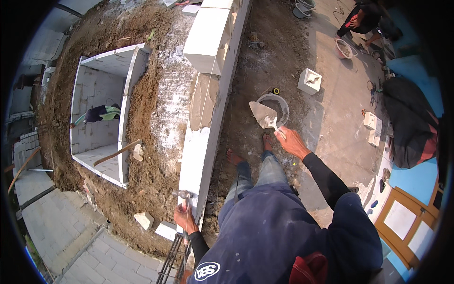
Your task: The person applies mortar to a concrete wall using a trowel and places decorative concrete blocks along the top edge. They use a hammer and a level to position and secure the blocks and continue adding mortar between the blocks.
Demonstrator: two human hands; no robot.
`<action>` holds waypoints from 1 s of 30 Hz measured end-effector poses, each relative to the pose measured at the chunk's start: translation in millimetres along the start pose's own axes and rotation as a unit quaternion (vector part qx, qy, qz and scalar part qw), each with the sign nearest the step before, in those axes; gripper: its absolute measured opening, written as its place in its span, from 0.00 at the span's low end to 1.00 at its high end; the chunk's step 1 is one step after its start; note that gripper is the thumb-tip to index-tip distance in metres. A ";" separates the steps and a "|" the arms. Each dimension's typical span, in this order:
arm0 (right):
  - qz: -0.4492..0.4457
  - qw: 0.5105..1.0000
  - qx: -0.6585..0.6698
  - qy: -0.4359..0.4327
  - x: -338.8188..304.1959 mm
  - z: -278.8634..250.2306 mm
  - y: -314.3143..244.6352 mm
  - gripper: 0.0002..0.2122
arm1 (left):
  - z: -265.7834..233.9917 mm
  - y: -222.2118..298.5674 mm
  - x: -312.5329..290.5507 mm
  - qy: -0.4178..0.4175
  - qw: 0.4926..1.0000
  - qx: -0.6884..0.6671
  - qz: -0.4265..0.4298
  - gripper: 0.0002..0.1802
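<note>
A white block wall (201,156) runs from near to far, with grey mortar (203,102) spread on its top. The right hand (292,142) grasps a mortar-loaded trowel (265,115) over a bucket (276,108) to the wall's right. The left hand (185,218) rests on the wall's near end; whether its fingers are clenched cannot be told.

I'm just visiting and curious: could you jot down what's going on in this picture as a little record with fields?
Place: outdoor building site with bare brown earth
Left hand: left hand rests on the near end of the low white block wall
Right hand: right hand grips a steel trowel loaded with grey mortar
Under the trowel: round grey bucket on the ground
On the wall: patch of grey mortar, then stacked white blocks
Beyond the wall: white-lined rectangular pit
Others: a person crouching at the far right
</note>
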State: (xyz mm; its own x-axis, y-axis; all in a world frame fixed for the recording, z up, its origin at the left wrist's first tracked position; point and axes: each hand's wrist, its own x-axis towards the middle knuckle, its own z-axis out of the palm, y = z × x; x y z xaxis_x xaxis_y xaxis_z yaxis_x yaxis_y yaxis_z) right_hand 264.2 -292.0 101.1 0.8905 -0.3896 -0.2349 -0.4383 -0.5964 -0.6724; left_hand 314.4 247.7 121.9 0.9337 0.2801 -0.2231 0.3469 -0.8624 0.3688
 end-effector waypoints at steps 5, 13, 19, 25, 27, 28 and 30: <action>0.155 0.969 -0.186 -0.053 3.3 -30.6 68.0 0.17 | -5.4 5.3 -3.7 -0.006 0.999 0.033 -0.006 0.21; 0.082 0.942 -0.310 -0.096 87.2 105.6 347.6 0.14 | -34.8 17.1 -2.4 -0.131 0.989 0.045 -0.047 0.23; -0.009 0.864 -0.472 -0.175 178.3 201.8 459.1 0.10 | -66.3 -47.8 -0.1 -0.047 0.978 0.175 -0.098 0.44; -0.161 0.793 -0.543 -0.226 198.7 226.0 494.8 0.12 | -97.9 -69.8 6.0 -0.086 0.982 0.119 -0.116 0.47; -0.175 0.792 -0.522 -0.265 207.2 228.2 500.6 0.12 | -104.8 -66.0 4.5 -0.087 0.984 0.113 -0.108 0.44; -0.211 0.799 -0.506 -0.245 205.6 229.9 502.8 0.12 | -104.5 -62.4 12.3 -0.119 0.977 0.141 -0.110 0.44; -0.283 0.812 -0.470 -0.201 200.1 232.2 506.8 0.12 | -102.3 -51.9 14.5 -0.120 0.970 0.185 -0.100 0.42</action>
State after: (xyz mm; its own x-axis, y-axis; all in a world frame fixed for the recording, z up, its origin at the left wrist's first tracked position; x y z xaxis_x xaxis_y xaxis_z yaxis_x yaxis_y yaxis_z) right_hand 248.5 -509.3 -449.6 0.8668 0.2813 -0.4117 0.3236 -0.9455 0.0355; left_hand 319.1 339.6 191.8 0.7881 0.3891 -0.4769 0.4216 -0.9058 -0.0424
